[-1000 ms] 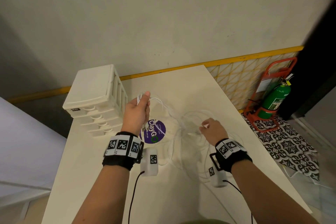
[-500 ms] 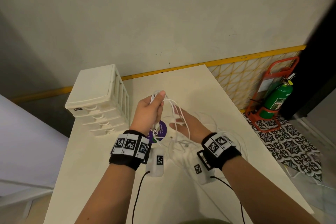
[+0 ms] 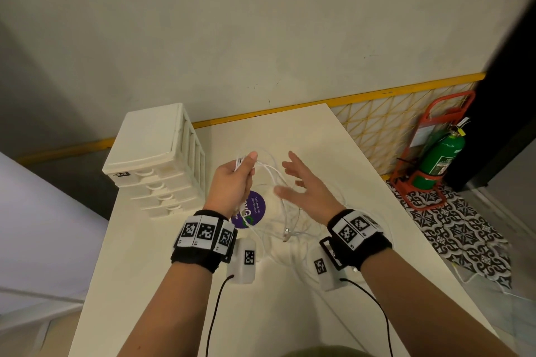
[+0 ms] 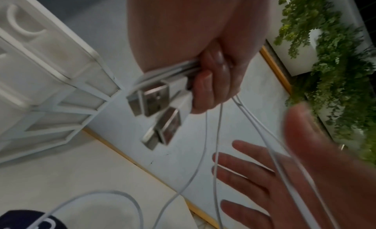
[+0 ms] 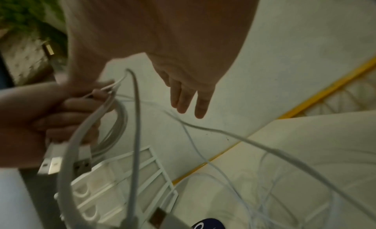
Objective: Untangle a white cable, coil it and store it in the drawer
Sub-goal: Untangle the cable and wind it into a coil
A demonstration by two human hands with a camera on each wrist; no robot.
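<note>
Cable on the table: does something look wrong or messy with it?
Yes. The white cable lies in loose tangled loops on the table, not coiled. The left hand grips several USB plugs together.

We see shiny metal plugs (image 4: 151,102) on a smooth white cable (image 4: 213,152), maybe plastic. The drawer box (image 3: 156,159) looks like smooth white plastic.
</note>
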